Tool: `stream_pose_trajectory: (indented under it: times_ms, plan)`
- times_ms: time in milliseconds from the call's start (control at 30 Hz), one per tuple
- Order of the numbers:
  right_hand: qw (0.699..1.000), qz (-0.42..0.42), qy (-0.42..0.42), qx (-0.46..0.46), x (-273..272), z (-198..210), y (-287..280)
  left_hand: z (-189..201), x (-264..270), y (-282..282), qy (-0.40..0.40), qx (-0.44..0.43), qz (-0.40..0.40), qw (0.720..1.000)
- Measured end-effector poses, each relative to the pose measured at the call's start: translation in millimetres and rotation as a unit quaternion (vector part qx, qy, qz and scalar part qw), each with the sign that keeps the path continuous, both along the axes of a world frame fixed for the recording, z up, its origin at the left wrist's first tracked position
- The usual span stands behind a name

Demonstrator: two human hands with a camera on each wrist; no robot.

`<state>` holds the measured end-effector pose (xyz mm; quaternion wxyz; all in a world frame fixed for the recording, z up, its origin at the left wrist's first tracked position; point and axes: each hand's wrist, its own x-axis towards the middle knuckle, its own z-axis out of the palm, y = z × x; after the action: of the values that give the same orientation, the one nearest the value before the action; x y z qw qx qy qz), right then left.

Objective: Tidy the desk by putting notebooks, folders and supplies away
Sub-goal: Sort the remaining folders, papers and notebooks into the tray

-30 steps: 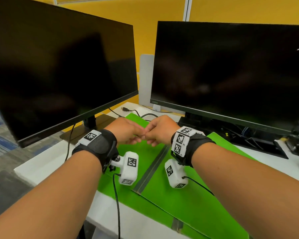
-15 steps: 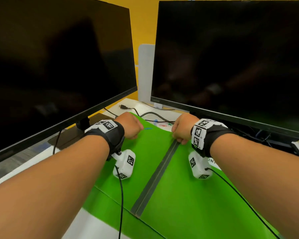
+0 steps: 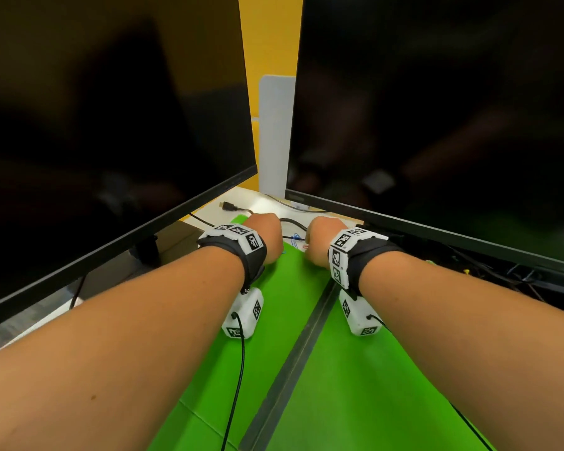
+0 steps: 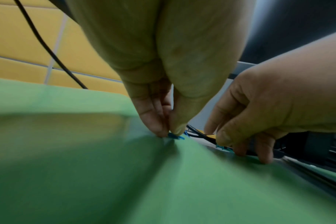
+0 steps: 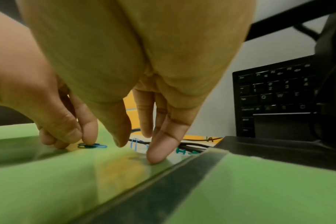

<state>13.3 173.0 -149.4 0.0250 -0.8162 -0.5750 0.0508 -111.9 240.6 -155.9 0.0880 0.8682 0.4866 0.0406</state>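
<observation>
1. At about 10 o'clock in the head view a dark left monitor (image 3: 111, 141) fills the upper left, its stand on the white desk (image 3: 238, 198).
2. The left hand (image 3: 267, 234) reaches to the far edge of the open green folder (image 3: 293, 307), near 12 o'clock from the person. In the left wrist view its thumb and forefinger tips (image 4: 159, 130) are pressed together, pinching a blue paper clip (image 4: 175, 136) that lies on the folder's surface.
3. A dark spine strip (image 3: 293, 362) runs down the folder's middle from 12 toward 6 o'clock, between the two forearms.
4. Just beyond the folder's far edge, between the hands, lie more loose paper clips (image 3: 295, 239) on the desk, with a black cable (image 3: 290, 222) curling past them.
5. The right hand (image 3: 319, 239) sits just to the right of the left one, apart from it. In the right wrist view its fingers (image 5: 157, 151) point down, loosely spread, with one fingertip touching the folder near the spine; whether it pinches anything cannot be told.
6. Beside that fingertip, at about 3 o'clock, lies a teal push pin (image 5: 180, 150) against the cable.
7. At 2 o'clock stands the dark right monitor (image 3: 437, 109); a black keyboard (image 5: 274, 97) shows below it in the right wrist view.
</observation>
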Motion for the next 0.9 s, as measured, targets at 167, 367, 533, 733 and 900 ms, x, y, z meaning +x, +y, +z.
stream_pose_trajectory:
  times_ms: [167, 367, 533, 733, 900]
  plan:
    - [1.000, -0.022, -0.008, 0.015, -4, -7, 23, -12, 0, 12, -0.007, -0.017, 0.036, 0.999]
    - [1.000, -0.019, -0.023, -0.003, 1, -8, 41, -16, 3, 18, -0.011, -0.038, 0.062, 0.997]
    - [1.000, -0.016, -0.022, -0.013, 0, -13, 51, -18, 6, 18, -0.003, -0.023, 0.072, 0.997]
    - [0.999, -0.004, -0.019, -0.035, -2, -11, 55, -23, -3, 19, -0.007, -0.058, 0.032, 0.998]
    - [0.998, 0.017, -0.030, -0.044, -7, -12, 50, -29, -15, 16, -0.017, -0.079, 0.029, 0.996]
